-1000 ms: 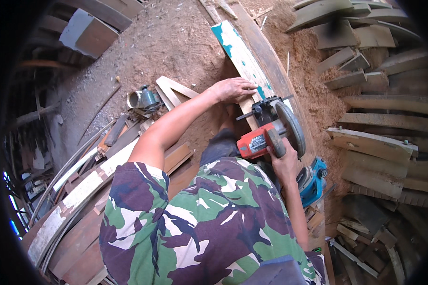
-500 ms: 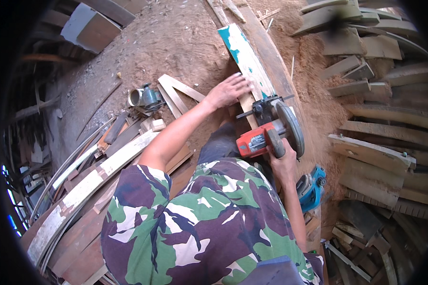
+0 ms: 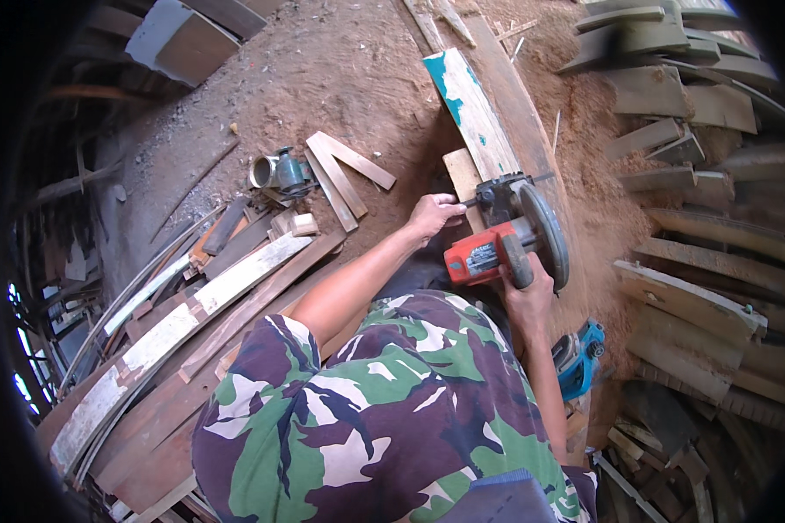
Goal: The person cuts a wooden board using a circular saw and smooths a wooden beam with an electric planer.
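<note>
Many boards lie stacked around me on the sawdust-strewn ground (image 3: 349, 96): one board stack (image 3: 689, 314) toward 3 o'clock, one plank pile (image 3: 161, 336) toward 8. Taking clock positions from the saw, the long brown tabletop (image 3: 516, 122) stretches away to 12, carrying a painted board (image 3: 469, 109), white with green patches, at 11 to 12. My red and black circular saw (image 3: 480, 254) sits across the board's near end, just right of centre in my view. A blue power tool (image 3: 577, 359) lies at 5, well apart from the board. At 9 to 10, beside two pale strips (image 3: 336, 174) set in a V, rests a grey-green metal thing (image 3: 288, 168) with a round open mouth; I cannot tell what its hollow holds.

My right forearm rises from 5 o'clock, the right hand (image 3: 530, 286) wrapped round the saw's rear handle (image 3: 516, 259). My left arm reaches up from 8, elbow bent; the left hand (image 3: 434, 216) sits at 9, fingers curled at the dark rod (image 3: 472, 203) jutting from the saw. Whether they grip it, I cannot tell.
</note>
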Demonstrator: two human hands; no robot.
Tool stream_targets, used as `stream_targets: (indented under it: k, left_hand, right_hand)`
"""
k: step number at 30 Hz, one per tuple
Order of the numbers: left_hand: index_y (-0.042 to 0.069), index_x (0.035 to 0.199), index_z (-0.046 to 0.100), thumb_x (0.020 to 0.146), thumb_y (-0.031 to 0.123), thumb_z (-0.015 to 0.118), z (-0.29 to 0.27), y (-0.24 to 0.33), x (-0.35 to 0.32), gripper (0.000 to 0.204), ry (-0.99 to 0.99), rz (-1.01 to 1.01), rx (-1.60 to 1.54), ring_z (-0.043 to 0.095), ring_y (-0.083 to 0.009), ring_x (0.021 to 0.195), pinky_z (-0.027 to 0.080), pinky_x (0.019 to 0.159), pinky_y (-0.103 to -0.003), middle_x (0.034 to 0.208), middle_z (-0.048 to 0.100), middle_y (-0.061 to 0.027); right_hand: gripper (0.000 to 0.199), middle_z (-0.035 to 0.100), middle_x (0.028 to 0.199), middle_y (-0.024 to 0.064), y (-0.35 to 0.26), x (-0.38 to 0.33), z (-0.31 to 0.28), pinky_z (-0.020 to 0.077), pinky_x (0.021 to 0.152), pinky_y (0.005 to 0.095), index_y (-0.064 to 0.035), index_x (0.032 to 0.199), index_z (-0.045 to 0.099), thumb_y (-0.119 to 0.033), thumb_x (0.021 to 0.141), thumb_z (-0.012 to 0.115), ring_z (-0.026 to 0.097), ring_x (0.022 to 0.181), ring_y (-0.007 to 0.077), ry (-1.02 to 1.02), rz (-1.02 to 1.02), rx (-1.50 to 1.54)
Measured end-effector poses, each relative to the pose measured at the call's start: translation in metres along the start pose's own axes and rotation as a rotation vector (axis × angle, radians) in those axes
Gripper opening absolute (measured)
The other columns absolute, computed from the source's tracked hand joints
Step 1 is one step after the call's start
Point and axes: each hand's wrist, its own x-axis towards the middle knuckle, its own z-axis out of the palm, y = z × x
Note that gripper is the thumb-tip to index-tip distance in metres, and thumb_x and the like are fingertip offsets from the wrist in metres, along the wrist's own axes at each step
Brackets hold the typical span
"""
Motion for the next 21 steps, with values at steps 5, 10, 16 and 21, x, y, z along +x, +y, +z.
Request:
stream_targets:
  k: [5, 10, 16, 21]
  left_hand:
    - [-0.004, 0.112, 0.066, 0.097, 0.009, 0.075, 0.004, 0.012, 0.000, 0.022, 0.139, -0.023, -0.097, 0.072, -0.0182, 0.095, 0.066, 0.086, -0.032, 0.107, 0.071, -0.0110]
    - [-0.002, 0.111, 0.062, 0.096, 0.008, 0.076, 0.002, 0.019, 0.005, 0.023, 0.183, 0.019, -0.090, 0.073, -0.0199, 0.095, 0.066, 0.085, -0.034, 0.106, 0.071, -0.0109]
    - [-0.003, 0.113, 0.060, 0.096, 0.006, 0.076, -0.012, 0.021, 0.021, 0.025, 0.192, 0.063, -0.136, 0.074, -0.0203, 0.091, 0.066, 0.083, -0.034, 0.103, 0.073, -0.0136]
    - [-0.005, 0.113, 0.059, 0.096, 0.005, 0.076, -0.020, 0.031, 0.032, 0.026, 0.209, 0.091, -0.160, 0.074, -0.0196, 0.092, 0.066, 0.082, -0.033, 0.103, 0.073, -0.0147]
  right_hand:
    - [0.021, 0.068, 0.084, 0.0244, -0.008, 0.013, 0.003, 0.0523, 0.069, 0.0481, -0.0034, 0.097, 0.064, -0.014, 0.088, 0.079, 0.068, 0.084, 0.0483, -0.017, -0.001, 0.005]
    - [0.021, 0.067, 0.084, 0.0239, -0.014, 0.023, 0.008, 0.0522, 0.071, 0.0462, -0.0017, 0.097, 0.064, -0.014, 0.089, 0.079, 0.067, 0.081, 0.0464, -0.019, 0.004, -0.021]
    - [0.021, 0.067, 0.084, 0.0243, -0.024, 0.040, 0.015, 0.0520, 0.071, 0.0448, -0.0003, 0.096, 0.064, -0.013, 0.089, 0.079, 0.067, 0.080, 0.0469, -0.016, -0.018, -0.006]
    - [0.022, 0.070, 0.086, 0.0246, -0.026, 0.055, 0.022, 0.0534, 0.071, 0.0496, -0.0040, 0.101, 0.065, -0.016, 0.088, 0.079, 0.069, 0.087, 0.0482, -0.026, -0.010, -0.013]
